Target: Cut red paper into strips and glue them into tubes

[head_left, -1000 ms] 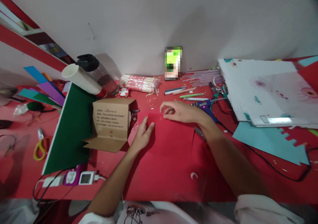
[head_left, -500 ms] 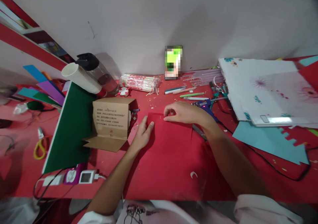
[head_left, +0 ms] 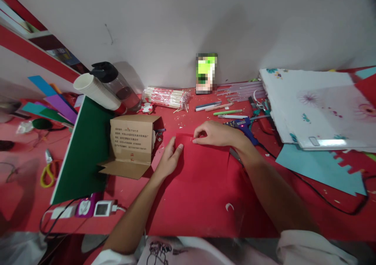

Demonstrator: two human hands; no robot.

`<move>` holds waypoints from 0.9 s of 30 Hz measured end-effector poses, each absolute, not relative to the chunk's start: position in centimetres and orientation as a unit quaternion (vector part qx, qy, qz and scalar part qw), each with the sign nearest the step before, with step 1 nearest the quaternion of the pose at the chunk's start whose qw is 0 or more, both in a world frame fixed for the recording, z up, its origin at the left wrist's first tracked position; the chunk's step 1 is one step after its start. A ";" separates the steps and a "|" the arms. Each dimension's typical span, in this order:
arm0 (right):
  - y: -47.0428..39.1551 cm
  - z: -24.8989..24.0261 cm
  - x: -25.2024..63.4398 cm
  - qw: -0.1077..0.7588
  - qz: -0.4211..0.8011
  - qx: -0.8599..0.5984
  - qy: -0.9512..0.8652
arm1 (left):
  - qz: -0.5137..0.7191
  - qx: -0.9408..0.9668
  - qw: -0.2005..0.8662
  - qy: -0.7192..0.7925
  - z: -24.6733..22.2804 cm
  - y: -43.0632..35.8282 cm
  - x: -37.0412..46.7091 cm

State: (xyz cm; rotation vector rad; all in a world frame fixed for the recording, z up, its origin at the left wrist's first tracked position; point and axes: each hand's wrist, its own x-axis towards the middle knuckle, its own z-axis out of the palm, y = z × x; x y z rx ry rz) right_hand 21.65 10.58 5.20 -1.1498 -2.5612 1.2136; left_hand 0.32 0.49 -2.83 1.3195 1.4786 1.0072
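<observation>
red table [head_left: 138, 225], both hands [head_left: 170, 157] on red paper [head_left: 202, 171]

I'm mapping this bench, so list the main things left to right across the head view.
Yellow-handled metal scissors, white-edged green board, brown cardboard box, left hand, right hand, blue glue gun, light-blue notched paper sheet.

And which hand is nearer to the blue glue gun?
Your right hand: it is over the red paper, just left of the blue glue gun. Your left hand is farther left, at the paper's left edge.
</observation>
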 end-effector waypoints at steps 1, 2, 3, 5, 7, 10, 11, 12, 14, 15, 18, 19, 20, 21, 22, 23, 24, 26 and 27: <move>10.6 5.2 21.6 0.042 0.396 -0.377 -0.836 | 0.406 0.535 0.447 0.590 -2.7 0.5 0.4; 10.6 5.1 21.6 0.042 0.397 -0.378 -0.836 | 0.405 0.539 0.455 0.582 -2.5 0.5 0.4; 10.6 5.0 21.6 0.043 0.396 -0.379 -0.835 | 0.404 0.542 0.464 0.572 -2.3 0.6 0.4; 10.6 4.9 21.6 0.045 0.395 -0.381 -0.835 | 0.403 0.543 0.487 0.553 -1.8 0.6 0.5; 10.6 4.9 21.5 0.046 0.390 -0.380 -0.837 | 0.407 0.535 0.504 0.542 -1.5 0.6 0.7; 10.5 5.1 21.5 0.046 0.383 -0.385 -0.839 | 0.417 0.521 0.520 0.533 -1.3 0.6 0.8; 10.5 5.1 21.5 0.045 0.382 -0.387 -0.838 | 0.419 0.518 0.522 0.532 -1.3 0.6 0.8; 10.5 5.2 21.5 0.044 0.381 -0.389 -0.838 | 0.420 0.516 0.524 0.532 -1.3 0.6 0.8; 10.5 5.3 21.5 0.041 0.380 -0.390 -0.838 | 0.418 0.512 0.524 0.537 -1.3 0.6 0.8; 10.5 5.3 21.5 0.040 0.380 -0.389 -0.838 | 0.416 0.511 0.521 0.542 -1.3 0.6 0.8; 10.5 5.5 21.5 0.038 0.374 -0.386 -0.842 | 0.416 0.512 0.510 0.551 -1.2 0.6 0.8; 10.5 5.5 21.5 0.039 0.372 -0.385 -0.843 | 0.417 0.515 0.508 0.550 -1.1 0.7 0.8; 10.4 5.6 21.6 0.041 0.371 -0.385 -0.844 | 0.418 0.517 0.509 0.547 -1.0 0.7 0.9; 10.4 5.6 21.6 0.043 0.370 -0.387 -0.844 | 0.417 0.518 0.513 0.543 -0.9 0.7 0.9; 10.4 5.7 21.6 0.044 0.369 -0.389 -0.843 | 0.415 0.518 0.516 0.541 -0.9 0.7 0.9; 10.4 5.7 21.6 0.045 0.369 -0.391 -0.842 | 0.414 0.516 0.518 0.542 -0.9 0.7 0.9; 10.4 5.7 21.6 0.046 0.368 -0.393 -0.842 | 0.412 0.515 0.519 0.544 -0.9 0.7 0.9; 10.5 5.7 21.7 0.045 0.368 -0.392 -0.842 | 0.411 0.512 0.516 0.550 -1.0 0.6 0.8; 10.5 5.7 21.7 0.045 0.368 -0.392 -0.842 | 0.411 0.512 0.514 0.553 -1.1 0.6 0.8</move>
